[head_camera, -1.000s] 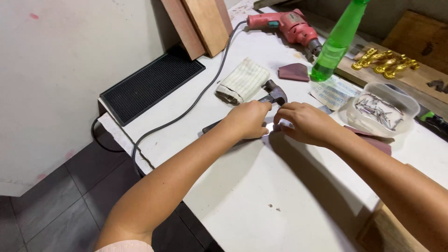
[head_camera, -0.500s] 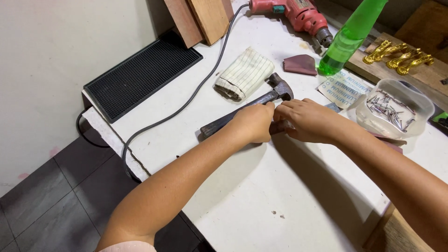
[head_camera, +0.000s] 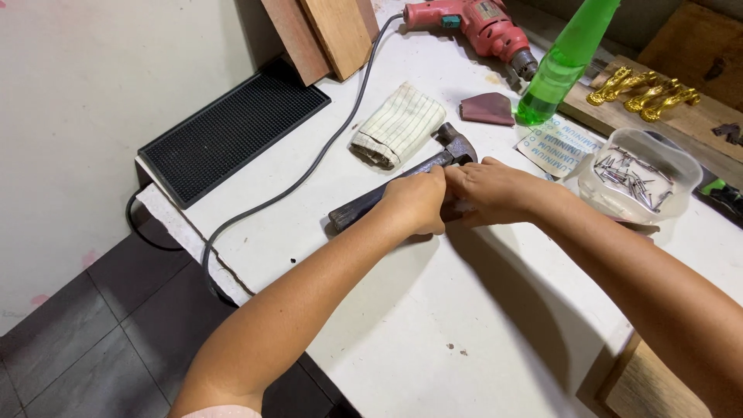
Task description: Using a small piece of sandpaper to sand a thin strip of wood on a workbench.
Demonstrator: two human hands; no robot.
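Note:
My left hand [head_camera: 418, 203] and my right hand [head_camera: 495, 190] meet fingertip to fingertip on the white table [head_camera: 433, 325]. Both have curled fingers, pinched on a small pale object that is almost wholly hidden between them. A claw hammer [head_camera: 455, 145] with a dark handle lies just behind the hands. Its handle runs down-left under my left hand's knuckles, and its end shows at the left. I cannot tell whether either hand touches the hammer.
A clear tub of nails [head_camera: 638, 174] stands right of my right hand. Behind are a green spray bottle [head_camera: 561, 66], a red power drill [head_camera: 480, 22] with its grey cord [head_camera: 309, 174], a folded striped cloth [head_camera: 395, 124], sandpaper [head_camera: 487, 108], a black ribbed mat [head_camera: 232, 131], wooden boards [head_camera: 325, 31] and gold fittings [head_camera: 642, 89].
My hands stay pinched together at the same spot beside the hammer. The view has shifted a little, so more of the mat and floor shows.

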